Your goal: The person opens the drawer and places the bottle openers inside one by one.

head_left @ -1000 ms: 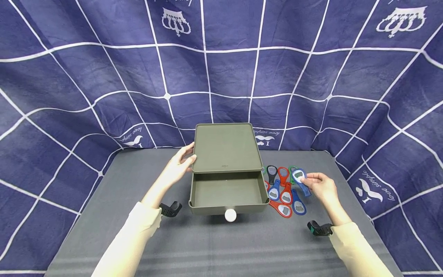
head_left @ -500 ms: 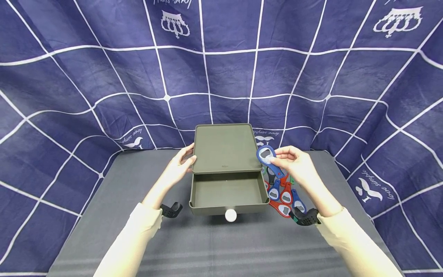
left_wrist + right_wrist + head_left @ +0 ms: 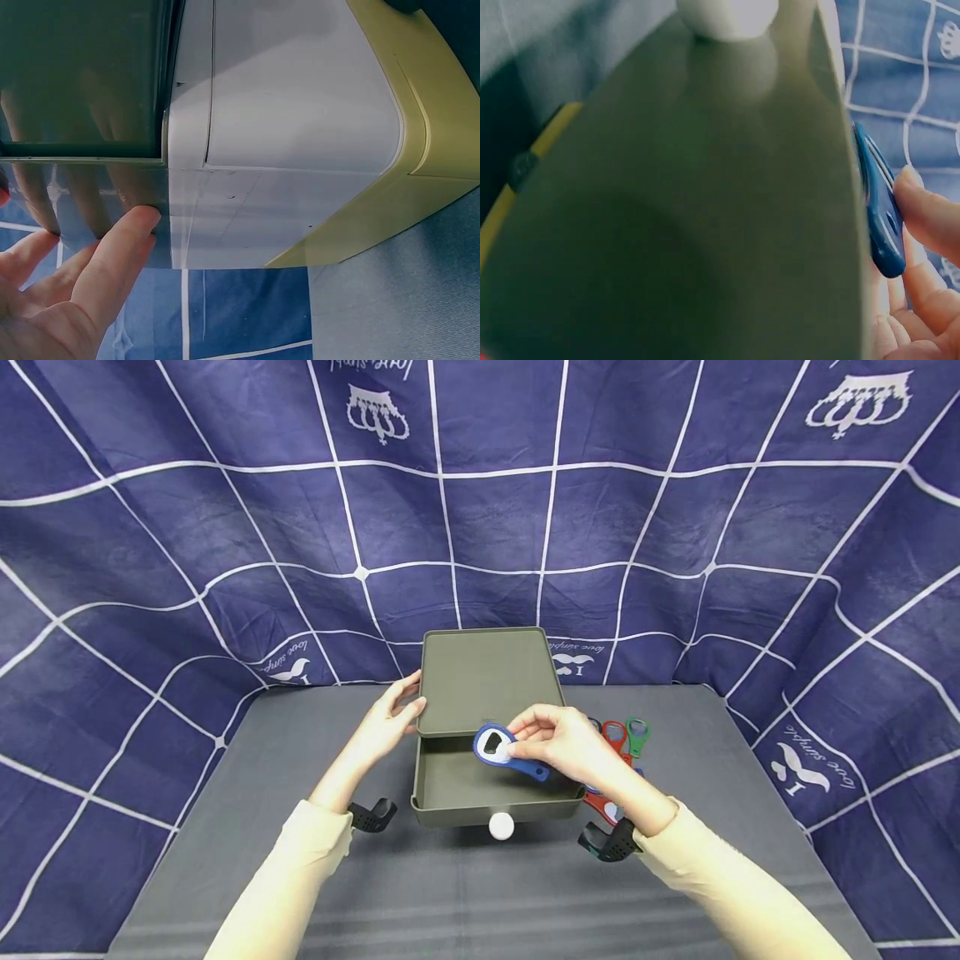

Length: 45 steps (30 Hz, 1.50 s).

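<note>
My right hand (image 3: 549, 737) pinches a blue bottle opener (image 3: 490, 745) with a white face, held over the pulled-out drawer (image 3: 450, 787) of an olive-green box (image 3: 491, 681). The right wrist view shows the blue opener (image 3: 883, 214) edge-on between thumb and fingers, beyond the drawer's front. A round white knob (image 3: 501, 826) sits on that front. My left hand (image 3: 386, 717) rests at the box's left side, its thumb by the top edge; in the left wrist view its extended fingers (image 3: 124, 251) touch the box's side.
Right of the box lie several bottle openers, including a green one (image 3: 637, 735) and a red one (image 3: 613, 733), partly covered by my right forearm. A blue curtain (image 3: 495, 527) with white lines hangs behind the grey table (image 3: 450, 902).
My right hand has lifted the blue bottle opener from the pile on the right and carried it left over the drawer. My left hand has stayed at the box.
</note>
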Tool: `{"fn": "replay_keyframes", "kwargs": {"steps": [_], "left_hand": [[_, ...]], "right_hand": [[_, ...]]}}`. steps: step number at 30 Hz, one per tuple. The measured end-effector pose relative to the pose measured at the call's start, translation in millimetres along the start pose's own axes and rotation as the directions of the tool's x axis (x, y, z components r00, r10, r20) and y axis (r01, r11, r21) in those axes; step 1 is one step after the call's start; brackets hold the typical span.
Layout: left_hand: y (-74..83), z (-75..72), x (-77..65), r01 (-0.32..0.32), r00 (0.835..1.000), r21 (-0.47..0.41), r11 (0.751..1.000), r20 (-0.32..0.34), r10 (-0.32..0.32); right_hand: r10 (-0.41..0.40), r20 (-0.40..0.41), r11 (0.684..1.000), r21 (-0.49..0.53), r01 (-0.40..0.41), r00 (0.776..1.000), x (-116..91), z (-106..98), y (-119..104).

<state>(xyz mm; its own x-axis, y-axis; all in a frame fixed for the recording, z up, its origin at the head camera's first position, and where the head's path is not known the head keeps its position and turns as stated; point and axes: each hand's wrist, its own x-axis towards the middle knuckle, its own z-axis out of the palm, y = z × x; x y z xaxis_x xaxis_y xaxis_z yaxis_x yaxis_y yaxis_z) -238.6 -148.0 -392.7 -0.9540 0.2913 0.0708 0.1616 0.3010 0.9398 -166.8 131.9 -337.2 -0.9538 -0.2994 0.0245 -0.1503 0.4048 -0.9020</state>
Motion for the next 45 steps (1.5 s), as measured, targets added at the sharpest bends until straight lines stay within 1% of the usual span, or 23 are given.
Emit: {"fn": "replay_keyframes", "kwargs": {"steps": [7,11,14,18,23,28,33,36,38,41,45], "left_hand": [[-1.4,1.1,1.0,-0.001,1.000,-0.002,1.000,-0.007,0.001],[-2.1,1.1,1.4,-0.001,1.000,-0.014,1.000,-0.005,0.001],[-1.6,0.8,1.2,0.002,1.000,-0.012,1.000,-0.003,-0.002],[-0.9,0.3,0.6,0.004,1.000,0.000,1.000,-0.009,-0.004],[-0.4,-0.2,-1.6,0.010,1.000,-0.007,1.000,-0.015,-0.011],[-0.6,-1.6,-4.0,0.011,1.000,0.003,1.000,-0.017,-0.011],[0.0,-2.4,-3.9,0.012,1.000,0.005,1.000,-0.011,-0.012],[0.6,-1.9,-3.2,0.009,1.000,0.004,1.000,-0.006,-0.009],[0.8,-1.3,-2.5,0.006,1.000,0.002,1.000,-0.001,-0.006],[0.7,-0.5,-1.7,0.006,1.000,-0.003,1.000,0.002,-0.006],[0.0,0.2,-0.7,0.010,1.000,0.002,1.000,0.003,-0.010]], "right_hand": [[0.004,0.094,0.991,-0.132,0.009,0.996,5.3,20.0,0.9],[0.003,0.126,0.973,-0.230,0.026,0.992,9.9,25.8,2.8],[0.012,0.140,0.961,-0.275,0.027,0.990,13.1,29.6,4.6],[0.015,0.173,0.951,-0.305,0.039,0.985,16.6,35.6,7.3],[-0.026,0.194,0.937,-0.337,0.092,0.981,18.1,42.5,11.2],[-0.051,0.206,0.946,-0.303,0.114,0.977,15.5,44.1,13.3],[-0.071,0.194,0.950,-0.285,0.125,0.979,10.5,36.7,12.5],[-0.087,0.175,0.953,-0.271,0.133,0.981,5.2,26.8,8.5],[-0.089,0.151,0.962,-0.245,0.124,0.984,0.7,18.0,4.9],[-0.088,0.095,0.976,-0.190,0.105,0.992,-7.8,0.8,-0.4],[-0.069,-0.029,0.990,-0.125,0.065,0.997,-16.6,-26.4,0.8]]}}
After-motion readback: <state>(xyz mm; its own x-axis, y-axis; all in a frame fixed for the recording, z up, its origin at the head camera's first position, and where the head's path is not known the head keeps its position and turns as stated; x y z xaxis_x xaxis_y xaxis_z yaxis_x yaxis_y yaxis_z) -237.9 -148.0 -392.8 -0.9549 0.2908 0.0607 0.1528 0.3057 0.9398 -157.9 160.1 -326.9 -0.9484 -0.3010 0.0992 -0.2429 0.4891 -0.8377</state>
